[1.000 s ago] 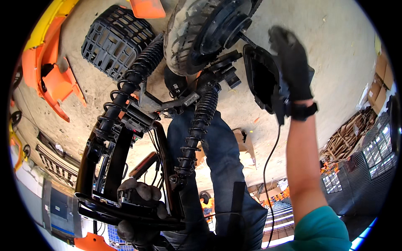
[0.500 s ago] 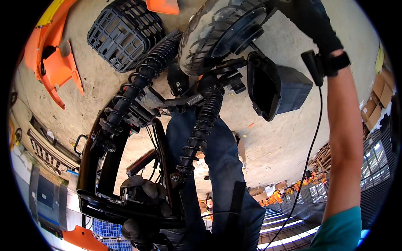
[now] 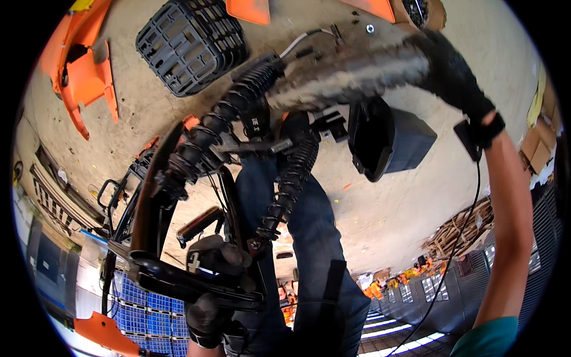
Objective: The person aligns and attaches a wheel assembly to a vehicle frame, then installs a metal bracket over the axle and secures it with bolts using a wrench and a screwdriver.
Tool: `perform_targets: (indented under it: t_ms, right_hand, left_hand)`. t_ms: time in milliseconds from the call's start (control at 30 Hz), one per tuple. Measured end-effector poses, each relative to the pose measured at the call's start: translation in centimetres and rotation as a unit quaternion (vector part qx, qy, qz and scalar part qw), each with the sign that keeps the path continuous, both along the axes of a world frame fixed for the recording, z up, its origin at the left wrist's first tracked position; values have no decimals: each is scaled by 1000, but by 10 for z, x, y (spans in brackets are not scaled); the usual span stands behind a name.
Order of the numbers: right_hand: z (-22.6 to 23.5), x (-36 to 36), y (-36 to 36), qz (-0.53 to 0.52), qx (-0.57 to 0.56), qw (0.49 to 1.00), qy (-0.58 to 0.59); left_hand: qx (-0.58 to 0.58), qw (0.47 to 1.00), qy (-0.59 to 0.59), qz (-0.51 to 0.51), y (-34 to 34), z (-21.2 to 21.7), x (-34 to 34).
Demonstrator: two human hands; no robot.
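My left hand (image 3: 205,315), in a dark glove, has its fingers wrapped round the lower bar of a black tubular frame (image 3: 184,279). Two black coil-spring shock absorbers (image 3: 235,110) are fixed to this frame and run up toward a wheel. That wheel's dirty, knobbly tyre (image 3: 357,74) is seen nearly edge-on and blurred. At its right end my gloved right hand (image 3: 446,68) grips the tread, the arm stretched out, a black device with a cable at the wrist. My legs, in dark trousers, stand between the frame's parts and the floor behind.
A black plastic basket (image 3: 193,44) and orange body panels (image 3: 89,77) lie on the concrete floor at the far left. Right of my legs sits an open black box (image 3: 395,140). A carton of small parts (image 3: 425,13) is at the top; blue crates (image 3: 146,309) stand lower left.
The wheel has swung from slanted, with its hub showing, to nearly edge-on. My right hand has moved lower and stays on the tyre. The frame has tilted slightly; my left hand keeps its hold.
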State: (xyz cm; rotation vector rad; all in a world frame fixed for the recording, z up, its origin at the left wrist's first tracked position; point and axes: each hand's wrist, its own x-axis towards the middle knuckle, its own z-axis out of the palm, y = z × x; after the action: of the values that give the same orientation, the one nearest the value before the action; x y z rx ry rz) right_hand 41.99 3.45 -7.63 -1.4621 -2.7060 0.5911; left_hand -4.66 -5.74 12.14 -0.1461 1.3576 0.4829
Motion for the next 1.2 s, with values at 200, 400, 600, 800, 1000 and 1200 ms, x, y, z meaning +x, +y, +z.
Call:
perform_targets:
  t_ms: [200, 400, 600, 800, 1000, 1200]
  right_hand:
    - [19, -17, -23, -110, -103, 988, -16]
    - [15, -18, -21, -104, -72, 992, -2]
    - [-2, 1, -26, -46, 15, 999, -14]
    - [13, -8, -1, -53, -92, 994, -14]
    - [13, -11, -5, -26, -43, 999, 0]
    - [-13, 14, -34, -136, -103, 982, -84]
  left_hand:
    - [-20, 998, -38, 52, -6, -13, 3]
    - [17, 997, -49, 58, -10, -19, 6]
    - [54, 998, -35, 4, -11, -35, 13]
    - [93, 994, -64, 3, -10, -48, 13]
    - [116, 991, -48, -51, -15, -59, 17]
    - [99, 993, -49, -37, -13, -57, 14]
